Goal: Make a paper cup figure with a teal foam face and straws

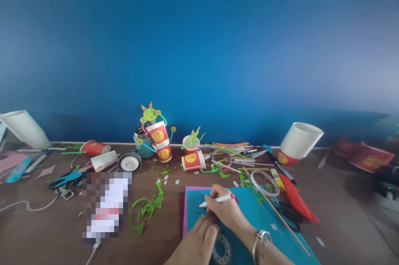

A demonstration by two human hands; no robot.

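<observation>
On the blue paper (249, 211) a round face is drawn in dark line near its upper left corner. My right hand (225, 209) is closed on a white marker (220, 199) with a red end, its tip at the right side of the drawn face. Below it, my left hand (199, 238) presses on the paper with fingers bent, touching the right hand; nothing shows in it. A round ring (230, 249) with holes lies on the paper just right of my left hand. Purple paper (186, 204) sticks out under the blue sheet's left edge.
Stacked red cups (163, 153) with a green paper figure stand behind. Green scraps (151, 206) lie left of the paper. Scissors (289, 215), a tape roll (264, 183), a wooden stick (285, 223) and a red packet (297, 198) lie right. White cups (301, 142) stand back right.
</observation>
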